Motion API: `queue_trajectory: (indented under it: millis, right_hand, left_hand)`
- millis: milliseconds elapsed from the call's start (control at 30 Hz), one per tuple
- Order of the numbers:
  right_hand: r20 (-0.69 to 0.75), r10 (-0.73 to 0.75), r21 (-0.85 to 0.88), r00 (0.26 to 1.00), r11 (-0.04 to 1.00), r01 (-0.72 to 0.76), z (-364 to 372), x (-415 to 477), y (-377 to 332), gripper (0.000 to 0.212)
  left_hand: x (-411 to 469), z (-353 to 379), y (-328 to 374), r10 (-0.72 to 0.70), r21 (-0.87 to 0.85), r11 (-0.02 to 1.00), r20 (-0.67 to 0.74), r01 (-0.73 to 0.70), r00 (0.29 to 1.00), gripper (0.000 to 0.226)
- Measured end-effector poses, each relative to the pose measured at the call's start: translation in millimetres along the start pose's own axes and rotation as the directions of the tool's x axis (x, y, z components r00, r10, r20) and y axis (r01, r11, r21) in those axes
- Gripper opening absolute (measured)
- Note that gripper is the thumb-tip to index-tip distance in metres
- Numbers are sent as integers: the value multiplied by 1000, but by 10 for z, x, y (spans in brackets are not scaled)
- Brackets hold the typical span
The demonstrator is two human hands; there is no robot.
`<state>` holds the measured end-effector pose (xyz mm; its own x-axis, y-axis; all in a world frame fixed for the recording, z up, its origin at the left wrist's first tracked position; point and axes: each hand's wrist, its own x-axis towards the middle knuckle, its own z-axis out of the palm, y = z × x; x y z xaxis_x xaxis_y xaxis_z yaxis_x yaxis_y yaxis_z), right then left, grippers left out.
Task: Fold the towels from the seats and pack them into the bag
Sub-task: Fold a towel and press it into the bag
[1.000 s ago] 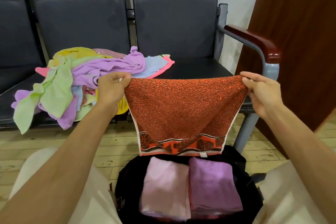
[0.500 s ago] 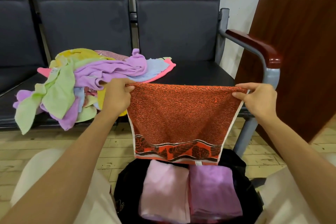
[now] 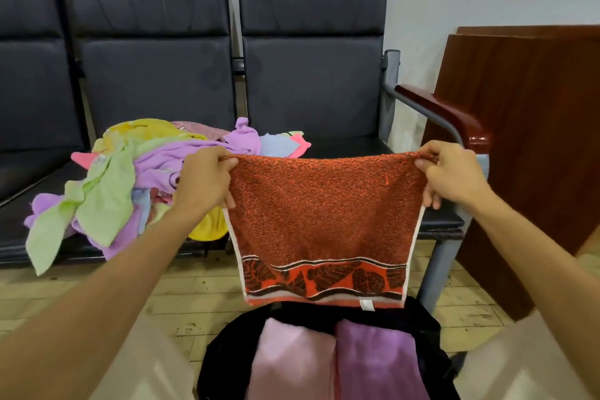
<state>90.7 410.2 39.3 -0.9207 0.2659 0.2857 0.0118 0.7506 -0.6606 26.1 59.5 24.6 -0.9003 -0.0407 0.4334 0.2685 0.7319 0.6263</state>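
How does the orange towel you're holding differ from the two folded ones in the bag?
The orange towel hangs open between the left hand and right hand; the pale pink towel and purple towel lie folded in the black bag. Orange has a leaf-patterned border; those two look plain. All three are terry towels.

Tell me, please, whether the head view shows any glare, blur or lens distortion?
Head view: glare spot on the glossy wooden armrest; wide-angle bending bows the seat backs and stretches both forearms; the orange towel is sharp, its loops legible; lighting soft, no hard shadows.
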Motion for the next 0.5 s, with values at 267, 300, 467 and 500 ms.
queue_trajectory:
  millis: [267,300,467,500]
  right_hand:
    - [203,146,-20,968,989,-145,-65,905,-224,11]
    - [189,135,24,973,990,-142,-32,1029,-245,12]
    - [-155,40,191,987,982,-10,287,1459,-261,16]
    - [-207,23,196,978,980,18,386,1463,-224,15]
  left_hand:
    - [676,14,144,-241,-397,859,246,324,939,12]
    - [787,53,136,-239,-383,869,227,312,944,13]
    - [1129,343,108,-128,-260,958,-13,120,992,18]
    - [1120,421,103,-101,-214,973,-45,89,994,18]
